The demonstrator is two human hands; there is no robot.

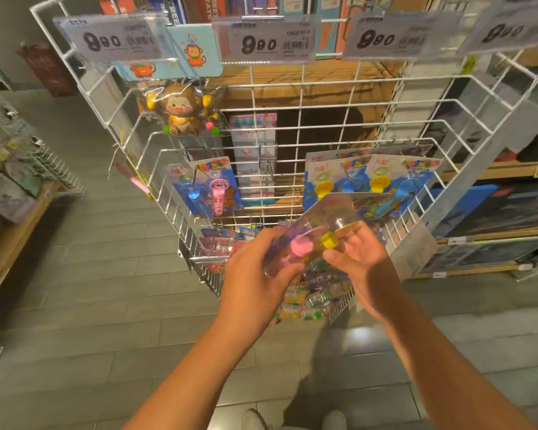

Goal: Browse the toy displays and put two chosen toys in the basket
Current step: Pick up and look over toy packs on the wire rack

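A white wire rack (pixel 295 125) stands ahead on a grey tiled floor (pixel 106 321). Price tags (pixel 266 40) reading 9.90 hang along its top. A bagged monkey toy (pixel 182 110) hangs at upper left, and lower down are blister packs (pixel 210 187) with blue and pink pieces; more packs (pixel 373 178) with yellow and blue pieces hang to the right. The rack's bottom bin (pixel 311 302) holds small, blurred bright items. Shelves (pixel 491 212) stand behind on the right, and a wooden display (pixel 16 187) on the left.

Both arms reach forward in front of the rack's lower part. Together they hold a clear toy pack (pixel 317 234) with a pink and a yellow piece, tilted. The left hand (pixel 255 274) curls round its lower left edge; the right hand (pixel 357 256) grips its right side, thumb on top beside the yellow piece.
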